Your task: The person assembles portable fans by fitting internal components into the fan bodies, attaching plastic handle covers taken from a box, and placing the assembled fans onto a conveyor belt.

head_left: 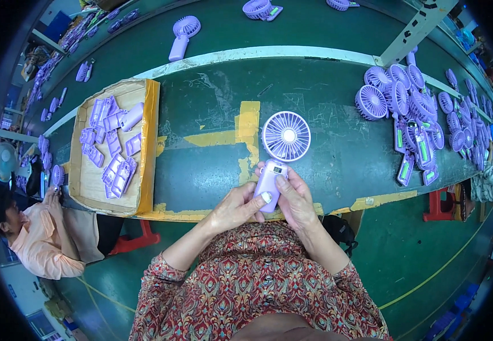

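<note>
A: Where's the purple fan [275,166] rel. to the hands?
B: Btw. them. Handle's held from both sides; the round fan head [286,136] sticks out past the fingers, pointing away from the person, neither hand on it.
A: L hand [236,208]?
B: Closed on the handle's lower L side, thumb w/ white wrap [265,197] on the front nr the bottom end.
A: R hand [298,200]?
B: Gripping the same handle, R side. Thumb's on the front edge, just below the small dark display [277,170]. Other fingers go behind, so can't tell exact spots.
A: Fan resting on the green tbl [212,170]?
B: Can't tell if it touches. Handle's over the near edge, fan head farther in.
A: Stuff nearby?
B: Shallow carton [151,145] w/ purple shell pcs [113,122] L of the hands; pile of purple fans [397,99] well off to the R.
</note>
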Action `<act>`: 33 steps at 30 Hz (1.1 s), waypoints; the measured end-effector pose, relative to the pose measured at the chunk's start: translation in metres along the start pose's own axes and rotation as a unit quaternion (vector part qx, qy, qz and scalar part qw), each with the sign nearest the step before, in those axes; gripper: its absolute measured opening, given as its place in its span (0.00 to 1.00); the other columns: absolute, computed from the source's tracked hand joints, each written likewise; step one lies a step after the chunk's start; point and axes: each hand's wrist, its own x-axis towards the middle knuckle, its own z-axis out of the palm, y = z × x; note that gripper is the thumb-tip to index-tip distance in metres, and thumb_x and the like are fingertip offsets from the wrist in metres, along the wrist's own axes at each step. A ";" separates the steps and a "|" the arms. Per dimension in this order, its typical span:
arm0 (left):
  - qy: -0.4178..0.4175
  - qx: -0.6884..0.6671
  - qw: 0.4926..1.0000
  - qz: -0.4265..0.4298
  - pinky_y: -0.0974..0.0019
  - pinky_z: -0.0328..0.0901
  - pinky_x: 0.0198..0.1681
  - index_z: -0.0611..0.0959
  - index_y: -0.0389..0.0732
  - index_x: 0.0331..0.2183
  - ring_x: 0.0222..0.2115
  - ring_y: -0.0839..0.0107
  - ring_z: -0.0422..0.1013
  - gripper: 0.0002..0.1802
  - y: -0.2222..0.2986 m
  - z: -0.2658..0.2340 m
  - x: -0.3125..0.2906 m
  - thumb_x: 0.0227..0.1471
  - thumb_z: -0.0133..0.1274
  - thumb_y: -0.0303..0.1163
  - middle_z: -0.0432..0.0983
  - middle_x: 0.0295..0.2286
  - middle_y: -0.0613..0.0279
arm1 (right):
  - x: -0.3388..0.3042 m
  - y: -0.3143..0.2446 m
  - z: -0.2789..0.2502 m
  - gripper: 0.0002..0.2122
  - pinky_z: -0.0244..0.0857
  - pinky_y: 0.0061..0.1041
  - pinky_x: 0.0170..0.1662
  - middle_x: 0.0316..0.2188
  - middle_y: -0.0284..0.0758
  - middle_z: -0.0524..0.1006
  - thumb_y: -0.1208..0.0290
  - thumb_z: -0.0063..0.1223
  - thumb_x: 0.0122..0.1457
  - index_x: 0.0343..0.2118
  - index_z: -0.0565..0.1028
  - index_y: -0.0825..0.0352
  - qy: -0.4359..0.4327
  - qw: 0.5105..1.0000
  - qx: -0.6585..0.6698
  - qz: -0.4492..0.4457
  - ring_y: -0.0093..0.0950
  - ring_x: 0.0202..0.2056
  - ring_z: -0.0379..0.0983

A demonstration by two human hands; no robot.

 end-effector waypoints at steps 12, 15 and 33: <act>0.095 0.179 0.961 0.190 0.56 0.67 0.30 0.71 0.28 0.34 0.26 0.51 0.74 0.21 0.000 0.014 0.003 0.49 0.47 0.41 0.73 0.24 0.42 | -0.003 -0.011 0.013 0.18 0.65 0.31 0.50 0.44 0.42 0.72 0.71 0.49 0.58 0.50 0.63 0.70 0.023 0.999 -0.026 -0.010 0.31 0.46 0.70; 0.066 0.160 0.983 0.065 0.61 0.67 0.26 0.72 0.29 0.35 0.22 0.61 0.74 0.19 0.005 0.007 0.007 0.50 0.48 0.38 0.73 0.24 0.47 | 0.006 -0.017 0.009 0.18 0.64 0.30 0.51 0.44 0.41 0.72 0.70 0.49 0.58 0.49 0.64 0.70 0.017 0.999 -0.028 -0.001 0.29 0.45 0.70; 0.598 0.594 0.534 0.071 0.51 0.67 0.34 0.72 0.42 0.45 0.35 0.49 0.71 0.22 0.134 -0.315 0.142 0.47 0.53 0.37 0.71 0.32 0.46 | 0.147 -0.109 -0.086 0.27 0.35 0.45 0.63 0.59 0.50 0.54 0.59 0.41 0.59 0.55 0.58 0.75 0.100 0.471 -0.851 -0.210 0.45 0.61 0.45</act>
